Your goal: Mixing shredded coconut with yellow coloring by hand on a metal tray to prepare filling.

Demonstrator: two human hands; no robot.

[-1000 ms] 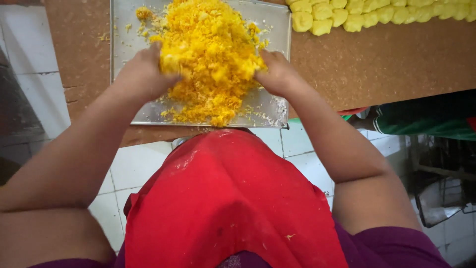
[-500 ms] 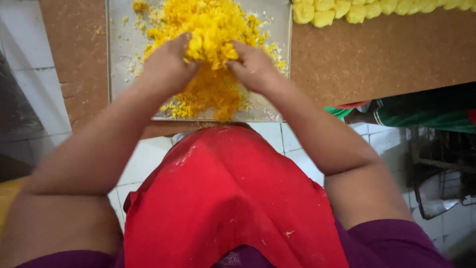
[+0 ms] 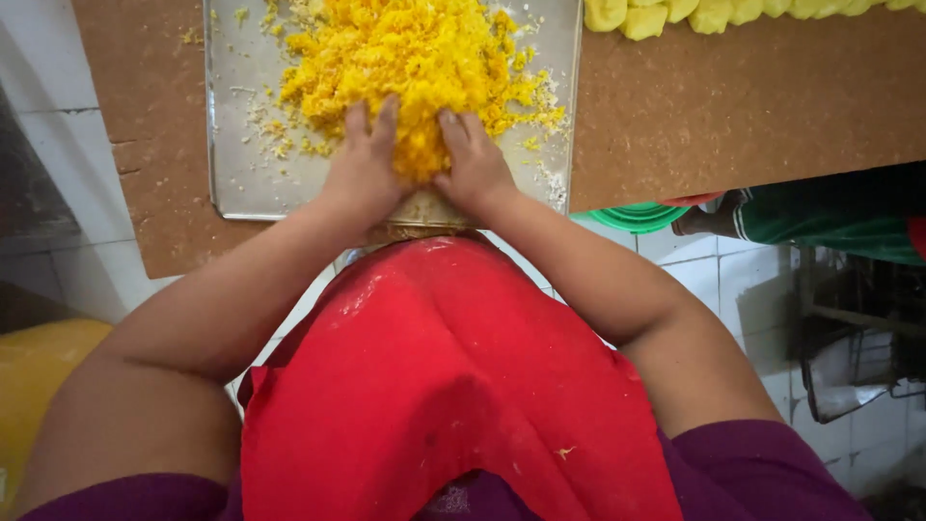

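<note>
Pressing into a heap of yellow crumbly mixture (image 3: 405, 58), both hands work side by side at the near edge of a shallow metal tray (image 3: 236, 164). The left hand (image 3: 365, 164) lies palm down with its fingers together and extended forward, fingertips buried in the near side of the heap. The right hand (image 3: 471, 159) takes the same posture just beside it, fingers together and sunk into the mixture. A ridge of the mixture rises between the two hands, which flank it closely; neither hand closes around any object. The heap occupies the centre and far part of the tray, with loose crumbs scattered over the bare metal to the left and right of it. The tray rests on a brown board-topped table (image 3: 733, 106), its near rim at the table edge in front of the person's red apron (image 3: 444, 386). At the far right of the table, well apart from the tray, a row of pale yellow shaped pieces (image 3: 694, 13) lies along the top of the view. Below the table edge to the right, a green round container (image 3: 637, 216) shows over a white tiled floor (image 3: 743, 275).
</note>
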